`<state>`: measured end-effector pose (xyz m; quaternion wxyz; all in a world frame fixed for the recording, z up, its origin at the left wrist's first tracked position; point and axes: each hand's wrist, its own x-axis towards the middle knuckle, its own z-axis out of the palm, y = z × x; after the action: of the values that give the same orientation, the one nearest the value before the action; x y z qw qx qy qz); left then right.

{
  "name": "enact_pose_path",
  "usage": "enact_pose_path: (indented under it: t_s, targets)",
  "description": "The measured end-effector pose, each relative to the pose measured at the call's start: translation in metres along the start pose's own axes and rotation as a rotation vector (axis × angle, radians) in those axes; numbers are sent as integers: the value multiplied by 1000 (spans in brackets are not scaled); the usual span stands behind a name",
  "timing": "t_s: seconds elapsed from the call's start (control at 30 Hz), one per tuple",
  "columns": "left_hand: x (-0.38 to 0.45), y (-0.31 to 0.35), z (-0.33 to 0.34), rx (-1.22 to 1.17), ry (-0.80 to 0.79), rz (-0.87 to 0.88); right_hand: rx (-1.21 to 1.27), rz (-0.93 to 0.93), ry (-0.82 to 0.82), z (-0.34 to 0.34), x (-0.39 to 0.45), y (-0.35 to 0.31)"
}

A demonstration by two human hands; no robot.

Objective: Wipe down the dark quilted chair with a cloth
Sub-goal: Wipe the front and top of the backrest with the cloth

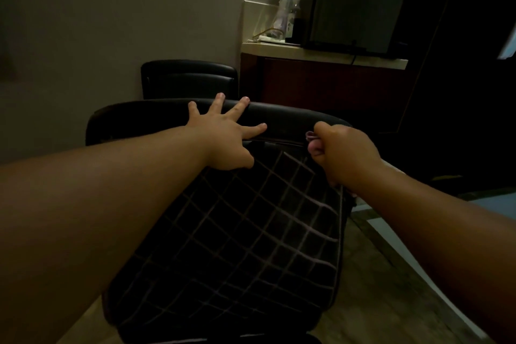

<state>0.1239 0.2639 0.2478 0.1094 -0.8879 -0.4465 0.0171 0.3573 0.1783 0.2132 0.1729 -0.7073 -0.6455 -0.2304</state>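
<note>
- Dim light fills a small room with a plain grey wall (83,22) behind and a patterned floor (371,274) below.
- At the centre of the view stands the dark quilted chair (251,232), its stitched grid panel running from the bottom edge up to a smooth padded roll (279,117) across the top.
- A person's left hand (223,142) lies flat on that padded roll, its 4 fingers (217,105) spread and straight, the thumb resting at the upper edge of the quilted panel; it holds nothing.
- The right hand (340,153) is curled into a fist at the right end of the roll, just beside the quilting's upper right corner.
- A small fold of pale pinkish cloth (311,137) shows at the front of that fist, gripped by the curled fingers and touching the chair's seam; most of the cloth is hidden in the hand.
- Both bare forearms reach in from the lower corners.
- Behind the chair, against the wall, stands a 2nd dark chair (190,78) with a glossy back.
- To the right sits a wooden counter (321,56) with a pale top.
- On it are a white spray bottle (286,5) and a dark screen (360,0).
</note>
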Motion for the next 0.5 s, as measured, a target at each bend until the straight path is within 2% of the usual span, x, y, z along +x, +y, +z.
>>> enact_pose_path:
  t_s: [0.3, 0.5]
  targets:
    - [-4, 5, -3, -3, 9, 19, -74, 50, -38, -10, -11, 15]
    - [-2, 1, -1, -4, -1, 4, -21, -56, -14, -10, 6, -15]
